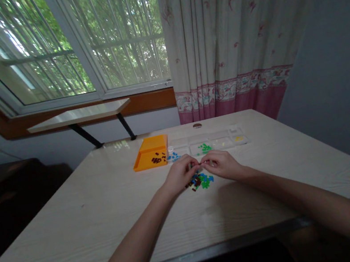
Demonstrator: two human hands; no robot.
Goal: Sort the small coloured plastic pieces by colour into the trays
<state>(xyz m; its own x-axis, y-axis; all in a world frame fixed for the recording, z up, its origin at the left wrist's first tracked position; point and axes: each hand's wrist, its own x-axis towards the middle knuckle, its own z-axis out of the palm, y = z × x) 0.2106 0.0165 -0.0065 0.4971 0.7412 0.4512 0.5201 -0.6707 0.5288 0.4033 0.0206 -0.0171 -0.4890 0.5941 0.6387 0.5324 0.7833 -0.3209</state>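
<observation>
My left hand (182, 171) and my right hand (220, 163) meet fingertip to fingertip above the table. Both are pinched closed around something small and dark between them, too tiny to name. Just below lies a mixed pile of small plastic pieces (200, 180) in brown, green, blue and cream. Behind my left hand is an open orange box (140, 163) with brown pieces (158, 157) in it. A clear divided tray (222, 143) stands behind my hands, holding blue pieces (174, 156), green pieces (205, 148) and a few yellow pieces (239, 138) in separate compartments.
The pale wooden table (110, 223) runs to a wall and curtain (223, 41) at the back. A raised white shelf (80, 115) on black legs stands at the back left, below a barred window (124, 36). A dark cabinet (7, 196) is at the left.
</observation>
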